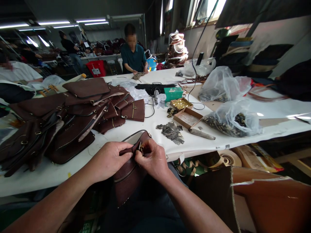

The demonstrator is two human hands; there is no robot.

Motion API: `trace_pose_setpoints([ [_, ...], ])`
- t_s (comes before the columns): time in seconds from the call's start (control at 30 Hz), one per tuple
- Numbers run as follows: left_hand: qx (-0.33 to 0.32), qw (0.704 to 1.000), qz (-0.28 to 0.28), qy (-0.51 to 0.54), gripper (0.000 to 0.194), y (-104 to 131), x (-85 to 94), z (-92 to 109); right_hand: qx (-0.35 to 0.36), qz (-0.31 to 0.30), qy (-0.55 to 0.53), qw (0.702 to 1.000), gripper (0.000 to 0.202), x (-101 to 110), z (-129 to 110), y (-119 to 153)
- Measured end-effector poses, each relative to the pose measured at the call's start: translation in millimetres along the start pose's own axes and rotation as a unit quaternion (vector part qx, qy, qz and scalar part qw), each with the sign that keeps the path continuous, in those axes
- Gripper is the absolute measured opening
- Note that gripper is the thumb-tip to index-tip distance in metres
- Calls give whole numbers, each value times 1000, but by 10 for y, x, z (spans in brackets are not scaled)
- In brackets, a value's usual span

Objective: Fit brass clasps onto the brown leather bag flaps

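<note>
green box (173, 94) print unreadable | brown zipped piece (125, 187) at bench's (77, 166) near edge | long axis lower-left to upper-right | left hand (109, 158) pinches its rim, thumb against fingers | right hand (155, 157) closed, pinching small metal fitting (140, 147)

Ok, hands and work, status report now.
Left hand gripping brown piece. Right hand pinching metal part at its edge. Metal plates beyond, not in the way.
</note>
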State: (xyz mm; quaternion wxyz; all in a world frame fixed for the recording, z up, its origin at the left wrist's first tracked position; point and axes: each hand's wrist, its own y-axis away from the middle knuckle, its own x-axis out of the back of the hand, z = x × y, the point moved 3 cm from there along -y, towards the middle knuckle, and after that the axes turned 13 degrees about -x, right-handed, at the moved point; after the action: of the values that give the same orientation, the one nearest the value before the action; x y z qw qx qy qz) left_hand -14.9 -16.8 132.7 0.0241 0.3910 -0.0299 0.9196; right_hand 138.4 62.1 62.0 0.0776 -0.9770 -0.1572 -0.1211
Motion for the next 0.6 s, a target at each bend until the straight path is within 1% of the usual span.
trace_pose_setpoints([
  [0.1,-9,999,6,-30,28,-18,-15,86,14,8,12,1000,13,-6,4,-10],
  [0.2,-10,998,9,-60,29,-42,-49,139,12,17,24,999,11,-26,33,-6],
  [0.3,-6,997,19,-79,31,-39,-78,114,-1,3,13,1000,11,-37,63,22],
  [0.4,11,996,38,-78,38,-7,-89,43,-13,-28,-13,999,16,-34,79,54],
  [0.47,19,995,53,-87,41,16,-90,16,-19,-35,-28,999,18,-24,90,63],
  [0.6,5,995,54,-89,41,30,-98,65,-16,-38,-50,998,21,-3,89,53],
])
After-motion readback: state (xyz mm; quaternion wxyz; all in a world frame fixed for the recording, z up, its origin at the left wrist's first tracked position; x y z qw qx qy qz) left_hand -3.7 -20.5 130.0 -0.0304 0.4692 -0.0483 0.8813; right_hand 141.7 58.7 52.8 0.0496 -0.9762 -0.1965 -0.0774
